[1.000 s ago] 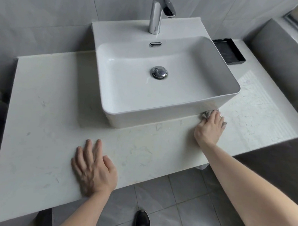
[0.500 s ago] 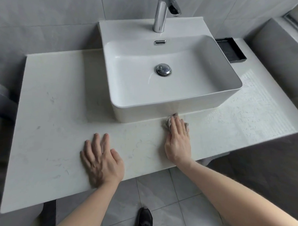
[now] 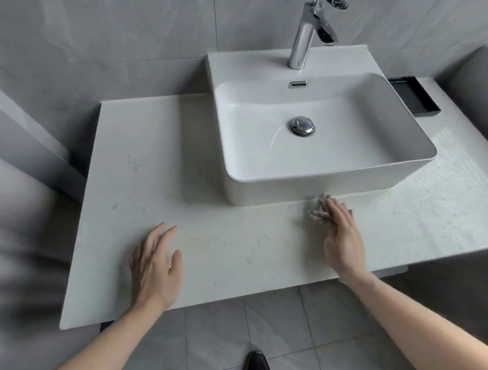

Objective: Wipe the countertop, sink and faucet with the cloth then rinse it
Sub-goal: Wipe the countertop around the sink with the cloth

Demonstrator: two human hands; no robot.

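Note:
A white vessel sink (image 3: 265, 189) sits on the pale marble countertop (image 3: 141, 167), with a chrome faucet (image 3: 303, 39) rising at its back rim. My right hand (image 3: 341, 236) presses a crumpled grey cloth (image 3: 318, 208) flat on the counter just in front of the sink's front wall. The fingers cover the cloth's right part. Resting flat on the counter near its front edge, my left hand (image 3: 157, 264) has spread fingers and holds nothing.
A black tray (image 3: 414, 99) lies on the counter right of the sink. Grey tiled walls close in behind and at the far right. A wet sheen marks the counter's right side (image 3: 447, 198). My shoes (image 3: 257, 364) stand on the tiled floor below.
My right hand has swept the cloth leftward along the counter in front of the sink. The view has shifted left, so the sink now appears further right. The left hand stays put.

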